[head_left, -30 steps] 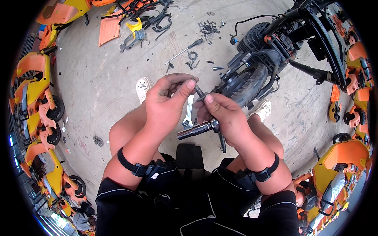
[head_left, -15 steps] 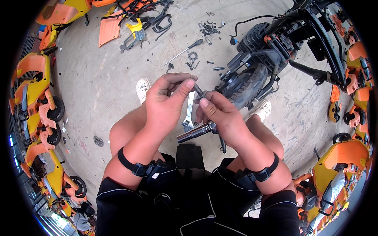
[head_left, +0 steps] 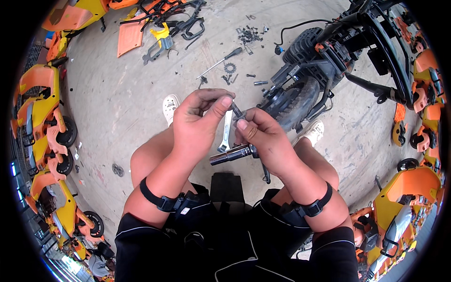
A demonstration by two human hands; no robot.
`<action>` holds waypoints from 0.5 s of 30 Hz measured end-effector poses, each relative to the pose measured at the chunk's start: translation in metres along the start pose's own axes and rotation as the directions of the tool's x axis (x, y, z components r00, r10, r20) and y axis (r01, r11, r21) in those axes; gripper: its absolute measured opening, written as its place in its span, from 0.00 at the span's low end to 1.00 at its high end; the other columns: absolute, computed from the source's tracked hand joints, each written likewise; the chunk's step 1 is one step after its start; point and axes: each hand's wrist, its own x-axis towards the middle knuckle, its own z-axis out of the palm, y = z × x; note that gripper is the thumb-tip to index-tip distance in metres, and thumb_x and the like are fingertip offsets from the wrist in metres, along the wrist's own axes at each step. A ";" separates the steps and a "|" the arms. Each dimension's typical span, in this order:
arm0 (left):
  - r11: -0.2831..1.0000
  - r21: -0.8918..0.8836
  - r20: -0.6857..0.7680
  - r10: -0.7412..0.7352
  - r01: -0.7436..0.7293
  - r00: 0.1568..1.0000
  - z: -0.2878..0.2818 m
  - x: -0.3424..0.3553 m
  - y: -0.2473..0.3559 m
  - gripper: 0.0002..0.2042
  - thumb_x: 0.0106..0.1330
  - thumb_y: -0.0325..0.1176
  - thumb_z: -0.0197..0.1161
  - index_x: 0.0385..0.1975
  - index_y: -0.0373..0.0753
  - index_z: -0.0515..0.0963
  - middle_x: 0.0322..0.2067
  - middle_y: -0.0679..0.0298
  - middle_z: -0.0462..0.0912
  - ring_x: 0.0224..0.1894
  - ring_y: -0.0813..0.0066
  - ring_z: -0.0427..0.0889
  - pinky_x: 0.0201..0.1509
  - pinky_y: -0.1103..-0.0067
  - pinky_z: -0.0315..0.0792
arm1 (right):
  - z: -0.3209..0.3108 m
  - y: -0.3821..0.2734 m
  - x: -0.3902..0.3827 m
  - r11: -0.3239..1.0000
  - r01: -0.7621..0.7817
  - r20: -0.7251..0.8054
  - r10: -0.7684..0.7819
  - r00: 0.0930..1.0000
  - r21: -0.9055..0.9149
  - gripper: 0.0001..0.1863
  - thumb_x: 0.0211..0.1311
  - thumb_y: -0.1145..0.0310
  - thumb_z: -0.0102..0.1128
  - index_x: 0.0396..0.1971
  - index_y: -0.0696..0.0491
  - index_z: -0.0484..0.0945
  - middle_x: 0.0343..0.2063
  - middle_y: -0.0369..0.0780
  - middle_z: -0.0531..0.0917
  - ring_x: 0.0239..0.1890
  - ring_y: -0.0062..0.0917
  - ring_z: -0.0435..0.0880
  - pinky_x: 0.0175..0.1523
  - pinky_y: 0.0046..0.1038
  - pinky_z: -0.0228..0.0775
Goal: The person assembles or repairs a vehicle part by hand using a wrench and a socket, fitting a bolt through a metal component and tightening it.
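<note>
Between my two hands is a dark bolt (head_left: pixel 238 112), tilted, in front of my knees. My left hand (head_left: pixel 197 115) pinches its upper end between thumb and fingers. At its lower end, the thumb and forefinger of my right hand (head_left: pixel 270 141) close on it; a washer or nut there is mostly hidden. A shiny socket wrench (head_left: pixel 231 154) is also held in my right hand, its long socket pointing left and its handle hanging below the palm. Beneath the hands, an adjustable wrench (head_left: pixel 226 131) shows on the floor, partly covered.
A partly dismantled vehicle frame (head_left: pixel 324 61) with a knobbly tyre (head_left: pixel 300 101) lies at the right. Ahead on the concrete are a screwdriver (head_left: pixel 221 61), a sprocket (head_left: pixel 229 68), a loose socket (head_left: pixel 260 83) and scattered fasteners (head_left: pixel 251 35). Orange-yellow scooters (head_left: pixel 42 89) line both sides.
Both hands keep their grip on the bolt and have barely moved. The socket wrench has shifted slightly up and left.
</note>
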 end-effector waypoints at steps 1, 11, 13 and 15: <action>1.000 0.001 0.003 0.005 -0.005 1.000 0.000 0.000 0.000 0.08 0.68 0.27 0.66 0.42 0.31 0.78 0.42 0.55 0.86 0.45 0.74 0.83 0.52 0.78 0.77 | -0.002 0.001 0.001 1.000 0.014 0.016 -0.014 1.000 -0.010 0.18 0.77 0.56 0.49 0.43 0.57 0.78 0.27 0.34 0.81 0.32 0.16 0.74 0.41 0.22 0.64; 0.999 0.038 -0.001 0.033 -0.033 0.999 -0.002 0.003 -0.002 0.08 0.70 0.29 0.64 0.43 0.31 0.78 0.42 0.55 0.85 0.43 0.76 0.82 0.51 0.78 0.76 | 0.002 -0.005 0.003 0.999 -0.025 0.011 0.026 1.000 -0.039 0.20 0.77 0.54 0.47 0.44 0.57 0.78 0.27 0.34 0.81 0.32 0.15 0.74 0.41 0.22 0.64; 0.999 0.044 0.001 0.016 -0.016 1.000 -0.003 0.002 -0.002 0.09 0.70 0.29 0.64 0.43 0.31 0.77 0.42 0.55 0.85 0.43 0.76 0.82 0.51 0.78 0.76 | -0.004 0.001 0.007 0.997 -0.008 0.023 0.010 1.000 -0.076 0.20 0.77 0.54 0.48 0.44 0.57 0.78 0.28 0.34 0.81 0.33 0.15 0.74 0.41 0.21 0.64; 0.998 0.058 -0.003 -0.014 0.014 1.000 -0.005 0.001 0.000 0.09 0.70 0.29 0.64 0.43 0.31 0.77 0.42 0.55 0.85 0.43 0.76 0.82 0.51 0.78 0.76 | -0.007 -0.002 0.005 0.998 -0.055 0.081 0.052 0.995 0.033 0.17 0.76 0.56 0.51 0.42 0.56 0.78 0.28 0.34 0.80 0.33 0.15 0.74 0.41 0.20 0.64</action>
